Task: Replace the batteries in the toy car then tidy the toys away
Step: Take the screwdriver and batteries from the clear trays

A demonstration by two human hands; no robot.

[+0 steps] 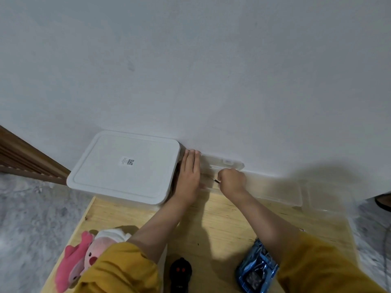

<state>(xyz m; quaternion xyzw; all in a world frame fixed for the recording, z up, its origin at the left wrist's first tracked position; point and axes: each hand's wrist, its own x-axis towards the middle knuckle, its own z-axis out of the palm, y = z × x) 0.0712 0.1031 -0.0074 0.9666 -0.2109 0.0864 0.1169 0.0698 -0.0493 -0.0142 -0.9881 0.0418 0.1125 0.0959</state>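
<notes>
- Head view: white lidded storage bin (124, 166) sits against the wall on the wooden table (222, 220); crowding may topple the small clear case (222, 166) beside it.
- Blue toy car (255, 269) lies near the right sleeve; an elbow could knock it off.
- Left hand (189, 176) rests flat and open on the case.
- Right hand (232, 181) is closed on a thin screwdriver (216, 181), which may slip.

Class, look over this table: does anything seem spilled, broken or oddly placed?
Nothing spilled or visibly broken. One oddity: the blue toy car lies underside up by the right sleeve, dark underside parts showing.
</notes>
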